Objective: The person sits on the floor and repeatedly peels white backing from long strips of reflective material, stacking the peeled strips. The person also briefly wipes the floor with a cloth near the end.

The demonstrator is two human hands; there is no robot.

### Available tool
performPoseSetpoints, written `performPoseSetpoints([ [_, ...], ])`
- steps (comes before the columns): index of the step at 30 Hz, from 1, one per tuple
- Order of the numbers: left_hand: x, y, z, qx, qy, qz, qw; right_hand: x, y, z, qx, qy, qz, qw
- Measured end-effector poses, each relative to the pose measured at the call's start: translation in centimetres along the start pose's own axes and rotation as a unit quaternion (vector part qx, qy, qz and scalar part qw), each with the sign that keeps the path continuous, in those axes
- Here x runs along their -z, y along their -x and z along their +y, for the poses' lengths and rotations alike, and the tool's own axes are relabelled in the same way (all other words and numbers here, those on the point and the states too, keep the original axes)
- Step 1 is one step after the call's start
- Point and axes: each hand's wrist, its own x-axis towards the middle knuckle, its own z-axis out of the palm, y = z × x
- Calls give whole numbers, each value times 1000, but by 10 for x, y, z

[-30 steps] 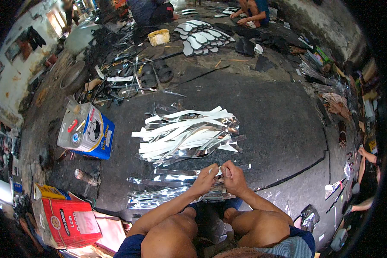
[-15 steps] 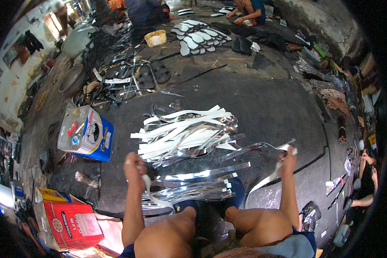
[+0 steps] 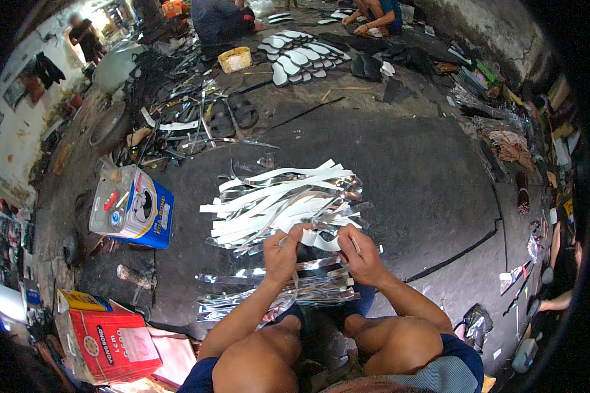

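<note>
Between my two hands a white strip (image 3: pixel 320 242) is stretched in a short curve, just over the near edge of a loose pile of white and silver strips (image 3: pixel 275 190). My left hand (image 3: pixel 283 254) pinches one part of it, and a length hangs below that hand. My right hand (image 3: pixel 359 252) pinches the strip a little way off, fingers closed. Under my wrists, before my feet, lies a flatter row of shiny silver strips (image 3: pixel 328 289), partly hidden by my forearms.
A blue and white can (image 3: pixel 152 213) stands left of the pile, with a red box (image 3: pixel 105 344) nearer me. Farther off are sandals (image 3: pixel 233 114), a yellow tub (image 3: pixel 235 59) and white sole-shaped pieces (image 3: pixel 301 57). Other people sit at the back; a black bag (image 3: pixel 476 324) lies right.
My hands were wide apart, each holding strip material. They have come together in front of the pile, with the white strip now short between them.
</note>
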Motion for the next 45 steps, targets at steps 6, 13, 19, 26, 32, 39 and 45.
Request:
performPoseSetpoints([
  [6,13,7,-16,15,-4,84,996,-3,9,-1,-95,-127,28,987],
  [13,88,-32,-22,88,211,368,901,81,17,101,-155,-436,379,801],
  [19,280,-12,-51,35,160,554,817,219,65,194,-142,-508,591,610],
  [26,379,24,-43,-95,57,637,763,334,138,198,-61,-398,721,564],
  [32,258,13,-6,-158,-414,407,799,152,48,125,-173,168,310,919],
  [39,52,23,-92,-51,-375,-5,925,-11,78,215,-92,417,-122,896],
  [45,26,57,-112,-15,-453,-138,881,-6,92,190,-93,429,-60,897],
])
